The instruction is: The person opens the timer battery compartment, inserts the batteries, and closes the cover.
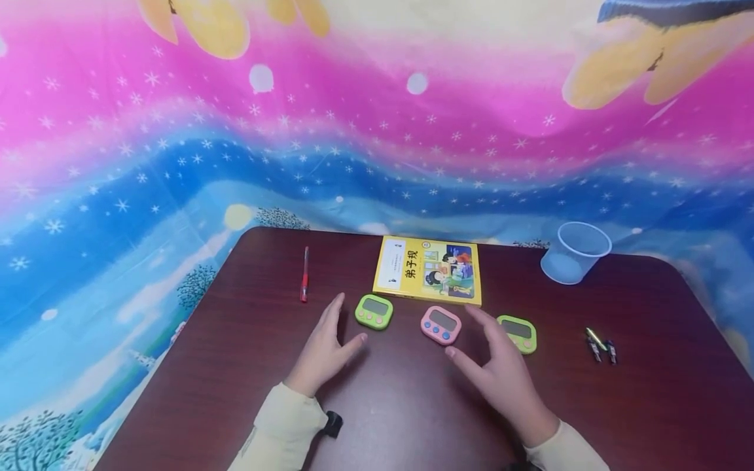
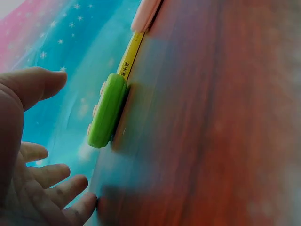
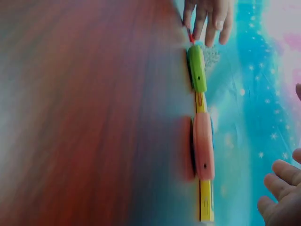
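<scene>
My left hand [image 1: 324, 350] is held with fingers extended and thumb apart, just left of a green digital timer [image 1: 374, 312]. It holds nothing. Between the two hands lies a pink digital timer [image 1: 441, 326] with blue buttons. My right hand [image 1: 503, 373] has its thumb and fingers spread near the pink timer's right side, also holding nothing. It partly covers a second green timer [image 1: 518, 334]. In the left wrist view the near green timer [image 2: 108, 110] is edge-on beside the spread fingers. The right wrist view shows the pink timer [image 3: 203, 146] edge-on, apart from the fingers.
A yellow picture book [image 1: 428, 270] lies behind the timers. At the left is a red pen [image 1: 305, 275]. A clear plastic cup [image 1: 574, 254] stands at the back right, with several small shiny pieces [image 1: 601, 347] nearer. A patterned cloth [image 1: 377, 131] hangs behind the dark table [image 1: 400, 418].
</scene>
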Demonstrator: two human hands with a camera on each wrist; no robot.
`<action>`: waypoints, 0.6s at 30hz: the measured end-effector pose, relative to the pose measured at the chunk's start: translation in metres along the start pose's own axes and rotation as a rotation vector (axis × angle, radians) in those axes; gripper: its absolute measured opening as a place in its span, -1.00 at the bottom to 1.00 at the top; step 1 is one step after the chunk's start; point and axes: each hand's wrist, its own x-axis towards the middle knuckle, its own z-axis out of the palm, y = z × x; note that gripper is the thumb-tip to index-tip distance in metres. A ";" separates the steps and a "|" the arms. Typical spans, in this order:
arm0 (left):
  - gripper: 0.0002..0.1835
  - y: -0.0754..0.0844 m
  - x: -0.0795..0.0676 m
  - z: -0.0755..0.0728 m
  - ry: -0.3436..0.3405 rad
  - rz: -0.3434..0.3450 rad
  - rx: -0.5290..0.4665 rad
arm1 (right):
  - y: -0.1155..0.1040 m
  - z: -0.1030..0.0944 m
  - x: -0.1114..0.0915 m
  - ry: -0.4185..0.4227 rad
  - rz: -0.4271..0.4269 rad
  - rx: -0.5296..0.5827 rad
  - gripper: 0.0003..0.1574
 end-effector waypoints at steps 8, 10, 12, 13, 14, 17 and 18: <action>-0.05 -0.006 0.011 0.001 0.005 -0.032 -0.092 | -0.008 0.025 0.021 -0.029 -0.019 0.064 -0.29; -0.06 -0.008 0.014 0.001 -0.005 -0.036 -0.104 | -0.010 0.031 0.026 -0.049 0.001 0.082 -0.35; -0.08 -0.009 0.018 0.002 -0.009 -0.036 -0.108 | -0.012 0.037 0.030 -0.073 0.019 0.097 -0.38; -0.09 -0.010 0.019 0.003 -0.013 -0.035 -0.108 | -0.012 0.040 0.032 -0.083 0.027 0.102 -0.38; -0.09 -0.010 0.021 0.003 -0.016 -0.032 -0.104 | -0.013 0.043 0.034 -0.094 0.034 0.103 -0.38; -0.11 -0.009 0.025 0.003 -0.030 -0.030 -0.091 | -0.015 0.054 0.040 -0.119 0.024 0.127 -0.35; -0.12 -0.009 0.026 0.002 -0.036 -0.027 -0.084 | -0.016 0.058 0.042 -0.128 0.019 0.139 -0.34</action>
